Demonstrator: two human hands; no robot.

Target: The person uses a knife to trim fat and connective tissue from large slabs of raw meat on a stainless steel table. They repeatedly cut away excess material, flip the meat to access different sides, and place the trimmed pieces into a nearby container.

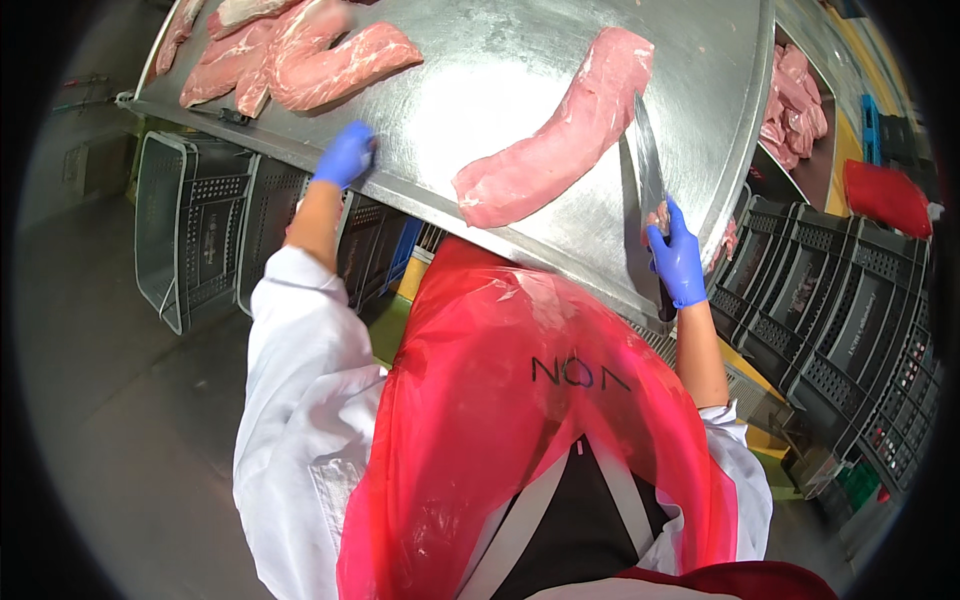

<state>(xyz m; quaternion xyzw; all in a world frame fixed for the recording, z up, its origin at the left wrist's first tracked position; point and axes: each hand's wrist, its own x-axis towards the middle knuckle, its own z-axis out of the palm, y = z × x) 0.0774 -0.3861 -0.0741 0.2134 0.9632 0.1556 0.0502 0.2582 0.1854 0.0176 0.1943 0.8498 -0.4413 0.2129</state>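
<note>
A long trimmed pink piece of meat (550, 140) lies diagonally on the steel worktop (460, 90). My right hand (675, 255), in a blue glove, is closed on a long knife (647, 150) at the worktop's right side; the blade points away from me along the meat's right end, and a small meat scrap shows by my fingers. My left hand (345, 155), also gloved, is closed near the front edge, left of the long piece; what it holds, if anything, is hidden. Several marbled meat pieces (320, 70) lie at the back left of the worktop.
Grey perforated crates (180, 230) stand under the worktop's left part; several dark crates (830, 310) stand along the right. Beyond the right edge are a bin of meat pieces (795, 105) and a red object (885, 195). My red plastic apron (530, 400) meets the front edge.
</note>
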